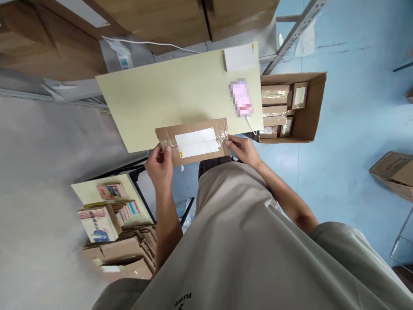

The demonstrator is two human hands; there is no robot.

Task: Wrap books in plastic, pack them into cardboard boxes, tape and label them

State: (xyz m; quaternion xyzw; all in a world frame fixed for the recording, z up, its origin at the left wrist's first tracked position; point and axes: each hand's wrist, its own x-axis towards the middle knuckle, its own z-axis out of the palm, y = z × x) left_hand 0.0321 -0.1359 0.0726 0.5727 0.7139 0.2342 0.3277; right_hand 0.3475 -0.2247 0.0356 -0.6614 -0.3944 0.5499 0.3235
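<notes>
Left of the left hand and nearer the body, a small side table (92, 187) bears books (111, 190) and a white printed box (98, 224); flattened cardboard (146, 241) is stacked just beyond it toward the body. The left hand (160, 167) grips the left end of a package (195, 143), thumb on top.

The package lies between the two hands, over the near edge of a pale yellow table (151, 99). It is a long, shallow brown cardboard box, closed, with glossy, wrinkled clear tape showing at both ends. A white label (201, 148) covers the middle of its upper face, crossed lengthwise by a line, with a small yellow mark at its lower left corner. Whether the package touches the tabletop cannot be told.

The right hand (244, 150) pinches the right end beside the tape. Beyond that hand lies a blurred pink phone (241, 98); to its right, an open carton (318, 107) holds smaller taped boxes (300, 95).
</notes>
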